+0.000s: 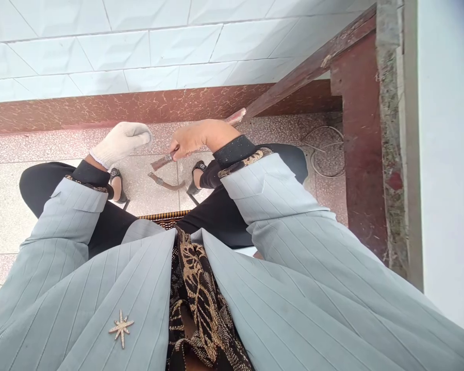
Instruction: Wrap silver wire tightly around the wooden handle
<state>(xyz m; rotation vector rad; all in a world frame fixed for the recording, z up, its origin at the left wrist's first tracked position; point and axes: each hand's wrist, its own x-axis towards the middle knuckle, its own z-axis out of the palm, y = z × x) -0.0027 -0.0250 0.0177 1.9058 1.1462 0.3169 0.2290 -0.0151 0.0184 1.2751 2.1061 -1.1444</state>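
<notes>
My left hand (124, 141) wears a white knitted glove. Its fingers are curled together, and anything between them is hidden or too small to make out. Across from it, my bare right hand (191, 139) is closed around a short brown stick (161, 162) with thin wire wound about it near the fingers. The blunt end of that stick points down and left; how far it runs behind the hand I cannot tell. Below, on the floor between my feet, lies a curved brown piece (167, 183) with a band around its left part.
A dark red wooden bar (294, 69) slants from a worn red wooden panel (363, 144) at the right down towards my right wrist. Loops of pale wire (327, 154) lie on the speckled tile floor (7, 201). White wall tiles (178, 46) rise ahead. A woven seat (164, 218) shows beneath me.
</notes>
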